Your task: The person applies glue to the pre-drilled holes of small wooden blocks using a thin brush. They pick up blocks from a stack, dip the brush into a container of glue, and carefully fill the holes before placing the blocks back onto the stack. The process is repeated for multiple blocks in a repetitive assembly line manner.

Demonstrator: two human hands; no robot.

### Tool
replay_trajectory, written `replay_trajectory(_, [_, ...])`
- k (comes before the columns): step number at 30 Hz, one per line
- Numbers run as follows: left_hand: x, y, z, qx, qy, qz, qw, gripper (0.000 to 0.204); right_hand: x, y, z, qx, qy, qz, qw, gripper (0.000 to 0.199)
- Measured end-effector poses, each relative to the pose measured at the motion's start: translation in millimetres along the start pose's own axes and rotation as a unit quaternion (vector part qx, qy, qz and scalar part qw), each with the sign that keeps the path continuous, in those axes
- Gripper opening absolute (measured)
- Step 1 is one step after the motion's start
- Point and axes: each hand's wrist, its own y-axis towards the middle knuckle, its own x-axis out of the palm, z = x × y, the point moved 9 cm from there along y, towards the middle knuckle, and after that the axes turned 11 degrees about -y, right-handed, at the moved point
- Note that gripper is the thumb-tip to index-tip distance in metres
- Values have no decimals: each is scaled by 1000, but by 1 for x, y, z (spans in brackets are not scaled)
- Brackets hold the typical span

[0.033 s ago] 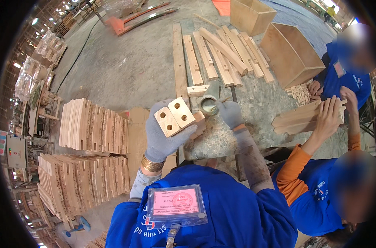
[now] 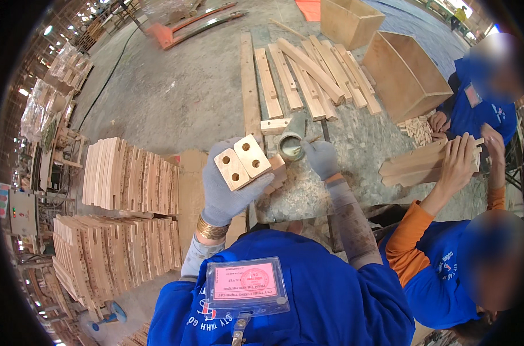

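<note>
My left hand (image 2: 224,199), in a grey glove, is closed around two pale wooden pieces (image 2: 243,161) held side by side. Their end faces point up, each with two round drilled holes. My right hand (image 2: 322,159), also gloved, is closed on a thin stick (image 2: 313,139) at the rim of a grey-green cup (image 2: 289,151). Something whitish shows inside the cup. How far the stick reaches into it I cannot tell. Behind the cup a short drilled wooden block (image 2: 275,126) lies on the worktable (image 2: 308,199). Another wood end (image 2: 278,173) shows beside the held pieces, partly hidden.
Several wooden bars (image 2: 313,78) lie across the table's far part, near two open wooden boxes (image 2: 409,75). Dowels (image 2: 417,131) are heaped at right, where co-workers' hands handle wooden pieces (image 2: 414,164). Stacked drilled bars (image 2: 129,176) stand at left. A red pallet jack (image 2: 167,36) is farther off.
</note>
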Motion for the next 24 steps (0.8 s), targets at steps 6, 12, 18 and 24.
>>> replay_trajectory(6, [3,3,4,26,31,-5,999,58,-4,-14,5,48,105,-14,993,30])
replay_trajectory(12, [6,6,2,4,3,-3,1000,60,-5,-23,56,286,444,36,848,25])
replay_trajectory(18, [14,9,-9,-14,-80,-4,997,58,-119,42,-21,162,527,108,827,23])
replay_trajectory(24, [26,23,5,-36,-43,-38,998,58,-210,61,-170,11,352,113,929,24])
